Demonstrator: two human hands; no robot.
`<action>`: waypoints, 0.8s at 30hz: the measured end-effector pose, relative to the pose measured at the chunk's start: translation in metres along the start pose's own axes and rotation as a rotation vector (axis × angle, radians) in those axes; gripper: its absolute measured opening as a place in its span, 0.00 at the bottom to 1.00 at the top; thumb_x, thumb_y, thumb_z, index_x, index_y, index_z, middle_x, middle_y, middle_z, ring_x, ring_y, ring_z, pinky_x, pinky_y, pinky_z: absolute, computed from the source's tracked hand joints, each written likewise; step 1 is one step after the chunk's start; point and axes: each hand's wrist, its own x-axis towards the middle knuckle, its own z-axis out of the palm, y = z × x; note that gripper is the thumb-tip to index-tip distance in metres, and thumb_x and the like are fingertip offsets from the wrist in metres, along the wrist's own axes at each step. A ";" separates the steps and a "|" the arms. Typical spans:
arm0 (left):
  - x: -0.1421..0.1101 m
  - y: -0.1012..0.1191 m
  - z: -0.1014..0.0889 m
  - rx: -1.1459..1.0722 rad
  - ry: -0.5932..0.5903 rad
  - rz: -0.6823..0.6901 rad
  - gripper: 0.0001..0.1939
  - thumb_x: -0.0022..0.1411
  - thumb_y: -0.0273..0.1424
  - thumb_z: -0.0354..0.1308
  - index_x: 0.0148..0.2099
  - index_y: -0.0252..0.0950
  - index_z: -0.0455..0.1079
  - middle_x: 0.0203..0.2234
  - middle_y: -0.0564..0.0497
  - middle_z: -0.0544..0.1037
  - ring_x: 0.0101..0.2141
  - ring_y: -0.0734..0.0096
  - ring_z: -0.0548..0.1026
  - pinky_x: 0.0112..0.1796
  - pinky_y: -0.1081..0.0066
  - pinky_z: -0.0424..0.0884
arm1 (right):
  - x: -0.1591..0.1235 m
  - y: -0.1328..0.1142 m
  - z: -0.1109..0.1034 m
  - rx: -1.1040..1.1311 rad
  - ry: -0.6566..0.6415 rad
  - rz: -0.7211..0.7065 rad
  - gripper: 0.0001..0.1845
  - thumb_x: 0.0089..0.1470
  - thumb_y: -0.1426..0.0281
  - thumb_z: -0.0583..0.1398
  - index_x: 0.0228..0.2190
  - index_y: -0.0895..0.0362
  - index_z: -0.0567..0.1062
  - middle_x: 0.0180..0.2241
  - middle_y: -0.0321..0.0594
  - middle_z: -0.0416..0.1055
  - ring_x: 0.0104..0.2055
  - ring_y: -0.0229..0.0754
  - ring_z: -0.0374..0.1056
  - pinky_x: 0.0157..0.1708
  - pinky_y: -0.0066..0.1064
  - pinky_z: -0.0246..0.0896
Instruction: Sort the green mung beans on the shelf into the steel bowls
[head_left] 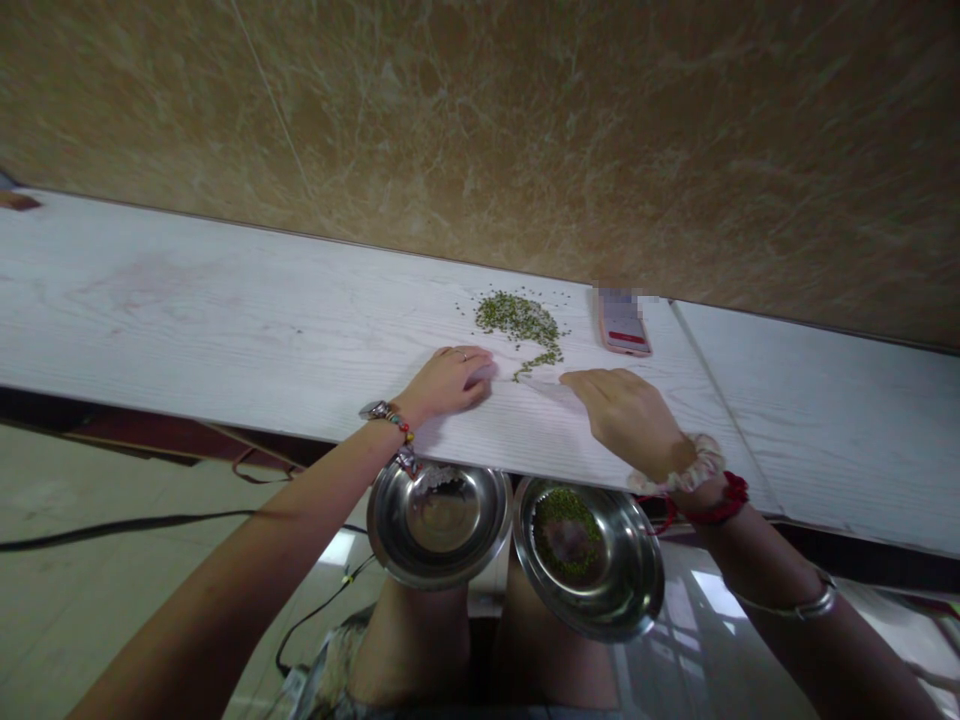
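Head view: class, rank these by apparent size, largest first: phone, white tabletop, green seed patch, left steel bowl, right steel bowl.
1. White tabletop
2. Left steel bowl and right steel bowl: too alike to rank
3. Green seed patch
4. Phone

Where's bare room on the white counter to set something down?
White counter: widest patch left of the left hand, bar a faint stain; another right of the phone and seam. Crowded: middle, with green grains, right hand.
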 end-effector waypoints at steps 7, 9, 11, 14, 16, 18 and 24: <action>0.000 -0.004 0.003 0.010 0.008 0.008 0.17 0.62 0.33 0.51 0.52 0.38 0.69 0.54 0.46 0.73 0.54 0.60 0.70 0.54 0.58 0.65 | -0.008 0.001 -0.008 0.018 -0.012 -0.013 0.20 0.51 0.84 0.49 0.41 0.61 0.75 0.35 0.45 0.78 0.35 0.41 0.70 0.37 0.33 0.61; 0.000 -0.005 0.004 0.008 0.017 0.012 0.17 0.62 0.33 0.51 0.52 0.39 0.69 0.54 0.47 0.73 0.53 0.61 0.70 0.53 0.58 0.65 | -0.007 0.001 -0.008 0.010 -0.018 0.002 0.21 0.50 0.84 0.49 0.41 0.61 0.75 0.36 0.45 0.78 0.35 0.41 0.71 0.37 0.33 0.61; 0.000 -0.005 0.004 0.003 0.022 0.013 0.17 0.61 0.32 0.51 0.52 0.39 0.70 0.53 0.47 0.73 0.53 0.61 0.70 0.53 0.58 0.65 | -0.005 0.001 -0.007 -0.003 -0.031 0.020 0.21 0.51 0.84 0.49 0.42 0.61 0.75 0.37 0.45 0.78 0.37 0.42 0.71 0.37 0.33 0.61; 0.000 -0.003 0.002 0.003 0.016 0.007 0.18 0.61 0.33 0.51 0.52 0.38 0.70 0.54 0.46 0.73 0.53 0.60 0.70 0.53 0.58 0.65 | 0.000 0.001 -0.003 -0.012 -0.047 0.028 0.19 0.52 0.83 0.50 0.42 0.61 0.75 0.38 0.46 0.78 0.37 0.42 0.71 0.37 0.33 0.60; 0.000 -0.001 0.001 0.005 0.012 0.003 0.18 0.61 0.33 0.52 0.53 0.36 0.70 0.54 0.45 0.73 0.54 0.60 0.70 0.54 0.58 0.65 | 0.002 0.002 0.000 -0.009 -0.038 0.019 0.18 0.53 0.82 0.51 0.42 0.62 0.75 0.37 0.46 0.78 0.36 0.42 0.71 0.36 0.33 0.60; 0.000 -0.001 0.001 0.005 0.011 0.006 0.18 0.61 0.33 0.52 0.52 0.36 0.69 0.54 0.45 0.73 0.54 0.60 0.70 0.54 0.58 0.65 | 0.003 0.002 0.001 -0.005 -0.021 0.008 0.18 0.53 0.82 0.51 0.42 0.63 0.74 0.36 0.46 0.78 0.35 0.42 0.71 0.35 0.33 0.60; 0.001 -0.003 0.003 0.007 0.020 0.011 0.18 0.60 0.32 0.52 0.52 0.36 0.69 0.54 0.44 0.73 0.54 0.59 0.70 0.53 0.58 0.65 | 0.003 0.002 0.000 -0.003 -0.019 0.013 0.18 0.54 0.82 0.50 0.41 0.62 0.75 0.37 0.46 0.78 0.37 0.41 0.71 0.37 0.33 0.61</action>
